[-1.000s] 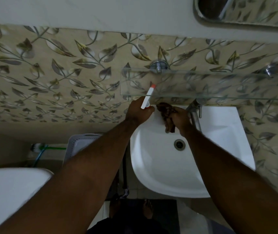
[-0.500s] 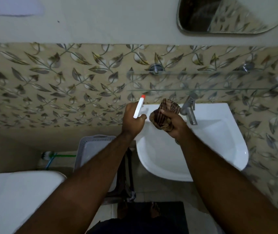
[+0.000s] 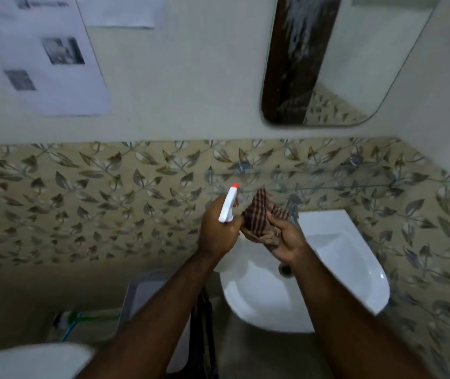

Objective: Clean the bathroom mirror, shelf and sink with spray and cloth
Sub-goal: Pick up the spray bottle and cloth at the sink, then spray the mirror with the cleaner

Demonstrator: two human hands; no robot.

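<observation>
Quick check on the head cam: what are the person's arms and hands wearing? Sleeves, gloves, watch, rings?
Nothing visible. Both forearms are bare right up to the bottom edge of the frame, with no sleeve cuffs in view. The left hand and right hand have no gloves, and neither wrist shows a watch or band. No rings show on the fingers, though the picture is dim and slightly blurred, so a thin one could be missed.

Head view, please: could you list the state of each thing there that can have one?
Spray bottle: upright, gripped in left hand.
Cloth: bunched, held in right hand.
Sink: empty, no water running.
Glass shelf: bare.
Mirror: too blurred to judge.
</observation>
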